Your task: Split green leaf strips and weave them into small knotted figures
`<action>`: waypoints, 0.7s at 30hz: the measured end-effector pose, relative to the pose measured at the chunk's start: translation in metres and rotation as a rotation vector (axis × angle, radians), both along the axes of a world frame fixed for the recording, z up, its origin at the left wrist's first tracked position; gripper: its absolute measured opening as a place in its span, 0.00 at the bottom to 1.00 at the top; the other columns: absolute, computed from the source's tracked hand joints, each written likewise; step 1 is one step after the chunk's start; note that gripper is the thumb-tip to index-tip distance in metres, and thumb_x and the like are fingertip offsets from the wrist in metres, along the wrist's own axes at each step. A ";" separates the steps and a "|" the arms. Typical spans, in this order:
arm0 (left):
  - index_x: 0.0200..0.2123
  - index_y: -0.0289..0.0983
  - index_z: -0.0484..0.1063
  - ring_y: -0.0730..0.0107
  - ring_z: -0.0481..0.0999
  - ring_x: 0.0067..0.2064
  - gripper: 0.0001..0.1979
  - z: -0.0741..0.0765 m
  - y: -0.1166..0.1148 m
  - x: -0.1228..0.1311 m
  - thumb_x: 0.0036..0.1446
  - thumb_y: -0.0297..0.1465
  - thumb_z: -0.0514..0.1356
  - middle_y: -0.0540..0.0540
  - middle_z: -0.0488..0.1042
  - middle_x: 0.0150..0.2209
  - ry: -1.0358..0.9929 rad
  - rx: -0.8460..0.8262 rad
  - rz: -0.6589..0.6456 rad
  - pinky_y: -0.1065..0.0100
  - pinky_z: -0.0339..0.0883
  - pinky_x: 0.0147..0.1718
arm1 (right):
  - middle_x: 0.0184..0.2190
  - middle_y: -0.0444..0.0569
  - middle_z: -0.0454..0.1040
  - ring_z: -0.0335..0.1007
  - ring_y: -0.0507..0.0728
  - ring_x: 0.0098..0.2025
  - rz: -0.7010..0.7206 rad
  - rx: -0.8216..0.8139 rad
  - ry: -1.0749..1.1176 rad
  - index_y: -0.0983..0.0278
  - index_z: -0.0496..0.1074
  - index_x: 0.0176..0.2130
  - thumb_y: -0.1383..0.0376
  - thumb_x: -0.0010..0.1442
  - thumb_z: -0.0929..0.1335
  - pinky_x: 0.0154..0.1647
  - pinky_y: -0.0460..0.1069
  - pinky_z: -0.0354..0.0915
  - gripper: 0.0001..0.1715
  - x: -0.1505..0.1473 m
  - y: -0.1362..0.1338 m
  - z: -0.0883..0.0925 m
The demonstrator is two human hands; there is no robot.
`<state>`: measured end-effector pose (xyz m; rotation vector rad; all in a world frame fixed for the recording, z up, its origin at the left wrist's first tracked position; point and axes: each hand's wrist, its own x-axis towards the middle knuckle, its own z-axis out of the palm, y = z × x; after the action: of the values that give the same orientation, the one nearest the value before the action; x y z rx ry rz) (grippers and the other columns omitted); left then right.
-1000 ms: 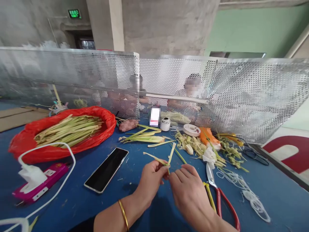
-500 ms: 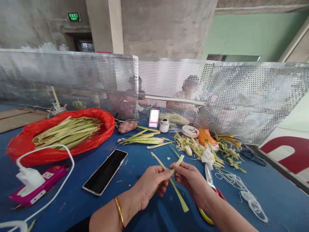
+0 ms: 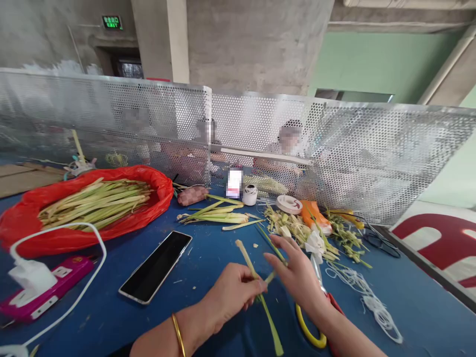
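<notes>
My left hand [image 3: 240,290] pinches a pale green plant strip [image 3: 270,322] whose dry, tan end sticks up past the fingers; a shorter piece crosses it at the fingertips. Just to the right, my right hand [image 3: 297,267] has its fingers spread, over a thin green stem [image 3: 268,241] lying on the blue table. Whether its palm touches the stem is hidden. Under and beside the right wrist are scissors [image 3: 311,334] with yellow and red handles. Beyond the hands lies a small bunch of green leaves [image 3: 219,217], near a pile of trimmed scraps [image 3: 284,221].
A red bag [image 3: 163,186] of long stalks, a black phone [image 3: 156,267] and a magenta power strip [image 3: 55,287] with a white cable occupy the left. White string [image 3: 379,307] and an orange packet [image 3: 312,216] lie right. People sit behind a perforated metal screen [image 3: 260,114].
My right hand has let go of the strip and opened, its fingers now spread. The strip in my left hand stands more upright. The view has shifted slightly.
</notes>
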<state>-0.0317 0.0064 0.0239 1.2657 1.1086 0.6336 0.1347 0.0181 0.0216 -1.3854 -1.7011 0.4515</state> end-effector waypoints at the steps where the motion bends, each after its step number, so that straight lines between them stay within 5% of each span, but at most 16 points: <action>1: 0.25 0.33 0.74 0.78 0.58 0.17 0.14 0.000 -0.001 0.001 0.49 0.41 0.61 0.55 0.61 0.14 0.003 0.014 -0.023 0.72 0.50 0.20 | 0.40 0.49 0.75 0.70 0.59 0.44 0.034 0.052 -0.110 0.60 0.75 0.44 0.58 0.57 0.67 0.46 0.52 0.63 0.16 0.001 -0.002 0.004; 5: 0.22 0.35 0.72 0.78 0.56 0.16 0.18 -0.003 -0.007 0.003 0.52 0.44 0.58 0.56 0.59 0.13 0.031 0.073 -0.104 0.72 0.50 0.20 | 0.26 0.44 0.73 0.68 0.54 0.33 0.300 -0.170 -0.130 0.62 0.75 0.27 0.62 0.58 0.66 0.38 0.48 0.62 0.11 -0.007 -0.012 0.012; 9: 0.15 0.36 0.67 0.76 0.59 0.17 0.18 -0.003 -0.011 0.005 0.50 0.41 0.60 0.54 0.60 0.12 0.129 0.110 -0.117 0.72 0.52 0.20 | 0.19 0.41 0.65 0.60 0.50 0.25 0.277 -0.400 0.192 0.65 0.67 0.20 0.63 0.53 0.67 0.27 0.45 0.55 0.13 -0.015 -0.012 0.005; 15: 0.12 0.38 0.60 0.76 0.59 0.17 0.22 -0.003 -0.010 0.008 0.51 0.43 0.59 0.54 0.59 0.11 0.180 0.162 -0.063 0.71 0.49 0.19 | 0.19 0.42 0.64 0.57 0.52 0.26 0.024 -0.185 0.170 0.64 0.65 0.20 0.62 0.52 0.67 0.27 0.46 0.54 0.14 -0.016 -0.010 -0.004; 21: 0.12 0.37 0.63 0.76 0.60 0.16 0.22 -0.009 -0.011 0.012 0.48 0.44 0.60 0.53 0.62 0.12 0.111 0.047 -0.101 0.72 0.54 0.19 | 0.20 0.41 0.66 0.61 0.51 0.25 0.041 -0.149 0.056 0.64 0.66 0.20 0.64 0.56 0.66 0.26 0.45 0.55 0.15 -0.022 -0.011 -0.004</action>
<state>-0.0200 -0.0048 0.0148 1.4025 1.1177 0.5217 0.1128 0.0075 0.0180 -1.4322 -1.6806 0.6455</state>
